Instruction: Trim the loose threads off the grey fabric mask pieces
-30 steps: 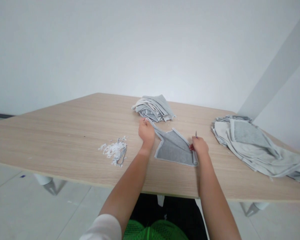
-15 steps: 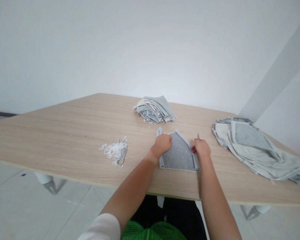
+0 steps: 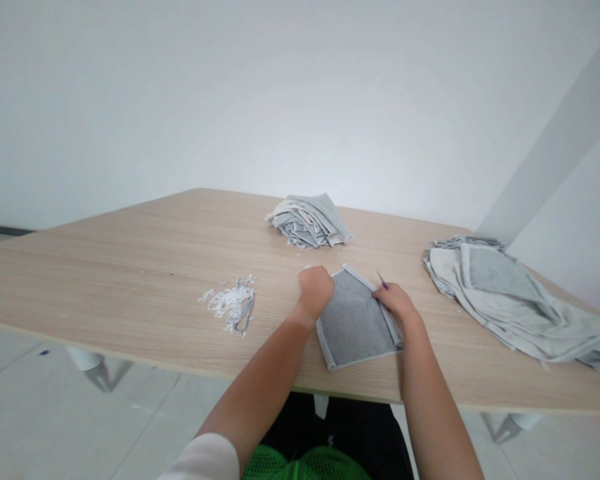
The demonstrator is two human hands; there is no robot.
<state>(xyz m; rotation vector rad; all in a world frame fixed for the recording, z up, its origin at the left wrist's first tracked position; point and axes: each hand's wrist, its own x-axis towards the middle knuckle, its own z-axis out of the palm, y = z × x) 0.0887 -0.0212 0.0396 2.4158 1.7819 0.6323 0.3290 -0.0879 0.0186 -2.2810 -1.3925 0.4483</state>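
A grey fabric piece [image 3: 357, 320] with light rolled edges lies on the table in front of me. My left hand [image 3: 316, 290] is closed on its left upper edge, the fingertips mostly hidden. On the opposite side, my right hand [image 3: 396, 300] pinches the right rolled edge. From the same hand sticks out a small pointed tool [image 3: 383, 283] with a thin dark tip and a purple part; the rest of it is covered by the fingers, so I cannot tell its kind.
Left of my hands is a heap of white and grey fabric trimmings [image 3: 234, 305]. A stack of folded grey and beige fabric pieces [image 3: 310, 220] sits near the wall. A larger fabric pile [image 3: 510, 293] spreads over the right side of the wooden table [image 3: 130, 267].
The fabric's lower left corner has swung toward me and its left edge has unrolled flatter. My left hand moved slightly left; the tool in my right hand now tilts to the left.
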